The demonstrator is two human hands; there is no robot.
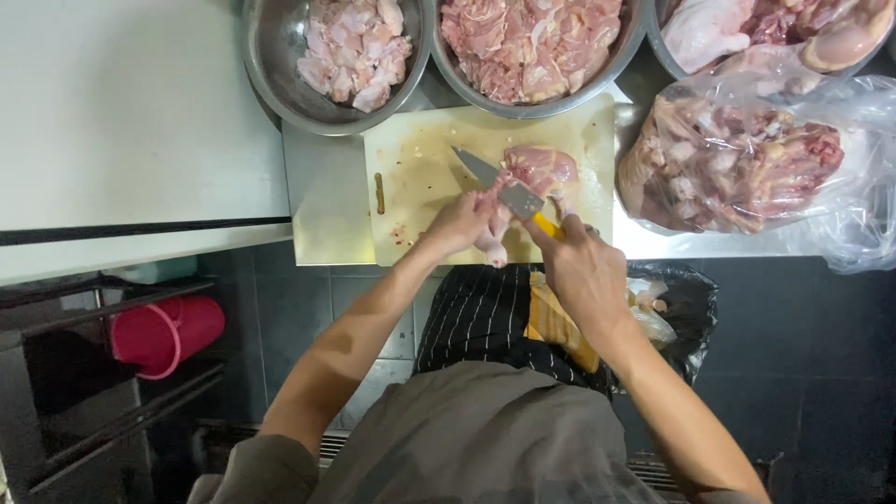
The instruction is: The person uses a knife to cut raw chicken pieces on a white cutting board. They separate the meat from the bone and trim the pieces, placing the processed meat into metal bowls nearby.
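Observation:
A raw chicken piece (pixel 539 170) lies on a pale cutting board (pixel 420 168). My left hand (pixel 459 224) grips its near end, by the leg bone. My right hand (pixel 581 266) is closed on the yellow handle of a knife (pixel 499 187). The blade points up and left and lies across the meat, between my two hands.
Two steel bowls of cut raw chicken, one (pixel 350 47) at left and one (pixel 532 47) beside it, stand behind the board. A third bowl (pixel 775 33) and a clear plastic bag of chicken (pixel 747 159) sit to the right. A black bin bag (pixel 677 303) hangs below the counter edge; a red bucket (pixel 163 331) is at lower left.

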